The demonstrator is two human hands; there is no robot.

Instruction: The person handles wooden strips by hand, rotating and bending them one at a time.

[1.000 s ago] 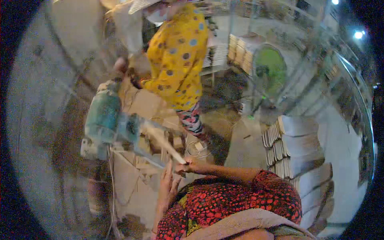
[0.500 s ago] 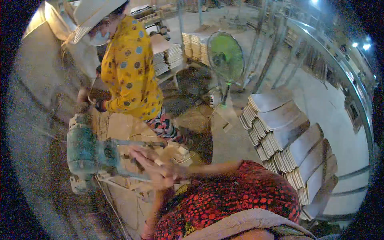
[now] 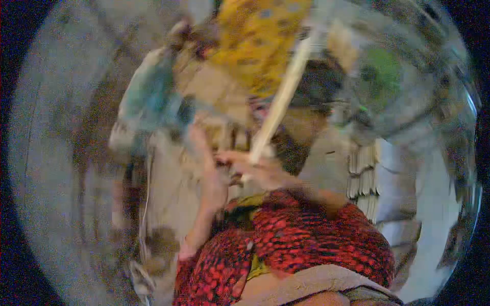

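Note:
Motion blurs the whole view. My right hand (image 3: 258, 167) is closed around the lower end of a long, pale, narrow strip (image 3: 282, 104), whose material I cannot make out. The strip slants up and to the right, its far end crossing in front of the co-worker's yellow spotted top (image 3: 260, 43). Just left of it, my left hand (image 3: 204, 150) points upward with its fingers stretched out and smeared; nothing shows in it. Beyond my left hand is a teal motor-like machine (image 3: 153, 89).
A co-worker stands close in front, hands near the machine. Stacks of curved thin sheets (image 3: 395, 173) stand on the floor to my right. A green fan (image 3: 380, 74) is blurred at the upper right.
My view has swung, so the machine, co-worker and fan sit further right. My hands, together before, are now apart, and the pale strip has come into sight in my right hand.

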